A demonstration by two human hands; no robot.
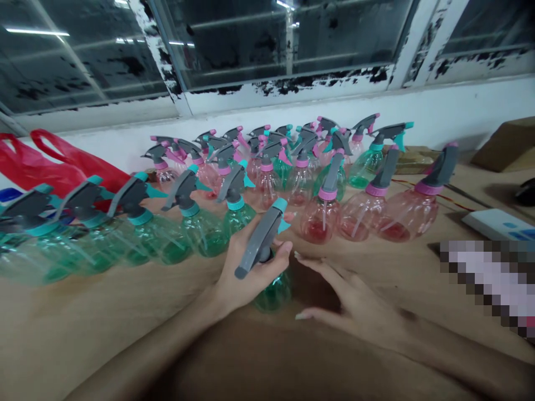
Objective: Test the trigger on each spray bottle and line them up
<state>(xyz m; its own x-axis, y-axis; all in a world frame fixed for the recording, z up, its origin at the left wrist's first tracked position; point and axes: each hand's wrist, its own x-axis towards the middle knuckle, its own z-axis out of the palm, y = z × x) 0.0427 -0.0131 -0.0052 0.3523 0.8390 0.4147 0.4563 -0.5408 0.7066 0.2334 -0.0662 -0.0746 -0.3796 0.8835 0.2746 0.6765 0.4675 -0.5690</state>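
My left hand (251,273) is wrapped round the neck of a green spray bottle (273,292) with a grey and teal trigger head. That bottle stands on the wooden table in front of me, its collar hidden by my fingers. Just to its right, my right hand (351,301) is held open, thumb and fingers apart, with nothing in it. A row of green spray bottles (204,231) with teal collars runs off to the left. Beyond my right hand stand pink spray bottles (321,220) with pink collars.
More pink and green spray bottles (267,184) crowd together at the back, below the window (284,44). A red plastic bag (79,167) lies at the left. To the right are a cardboard box (507,145), a white and blue box (497,223) and a blurred-out patch (489,273).
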